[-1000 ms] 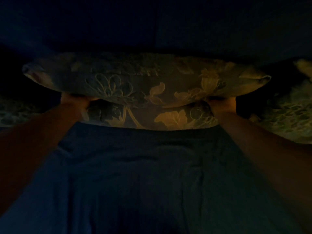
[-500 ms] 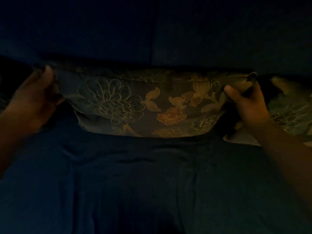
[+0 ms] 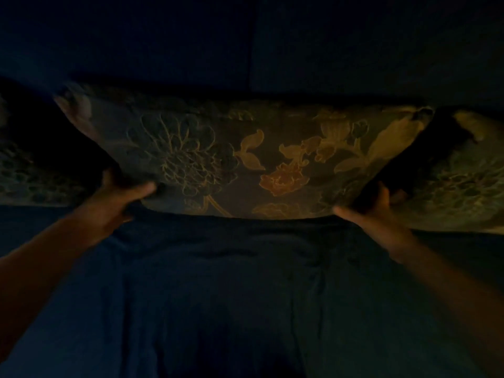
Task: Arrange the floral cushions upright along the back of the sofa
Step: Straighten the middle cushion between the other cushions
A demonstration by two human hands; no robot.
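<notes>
Against the dark back of the sofa (image 3: 354, 50), a floral cushion (image 3: 240, 159) stands on its lower edge on the blue seat (image 3: 231, 296), its printed face turned toward the camera and its top edge leaning back at the backrest. Both hands meet it at the bottom corners. On the near left, the left hand (image 3: 114, 203) grips the lower left corner, thumb lying across the front of the fabric and the fingers tucked behind or under it, so the cushion rises up and to the right of that hand. On the other side, the right hand (image 3: 373, 214) is at the lower right corner, thumb pointing inward along the bottom seam and the fingers reaching up into the dark gap beside the cushion; whether they actually clasp the corner or merely press against it cannot be told (the light is very low and both hands are somewhat blurred). Flanking the middle cushion are two more with a similar print: the left cushion (image 3: 32, 175), just beyond the left hand and partly out of frame, and the right cushion (image 3: 461, 181), just beside the right hand, leaning against the backrest.
</notes>
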